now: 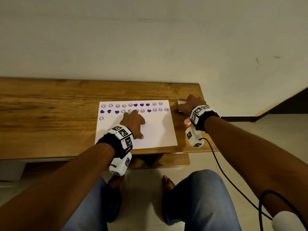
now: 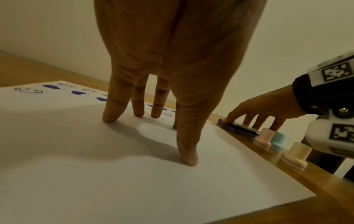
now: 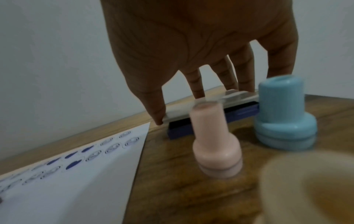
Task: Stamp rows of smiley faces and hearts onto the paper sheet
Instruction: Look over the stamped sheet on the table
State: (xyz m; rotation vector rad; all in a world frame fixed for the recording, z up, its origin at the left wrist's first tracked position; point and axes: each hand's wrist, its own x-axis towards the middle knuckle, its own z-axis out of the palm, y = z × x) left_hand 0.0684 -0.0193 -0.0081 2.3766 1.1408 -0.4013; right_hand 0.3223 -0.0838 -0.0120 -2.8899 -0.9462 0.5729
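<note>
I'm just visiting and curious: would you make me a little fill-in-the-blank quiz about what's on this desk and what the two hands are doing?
1. The left hand presses its spread fingertips on the white ____.
2. The right hand touches the lid of the dark blue ____ beside the sheet.
3. Between the pink stamp and the cream stamp stands a stamp coloured ____.
4. The third row on the paper sheet holds just one stamped ____.

Missing words: paper sheet; ink pad; blue; smiley face
</note>
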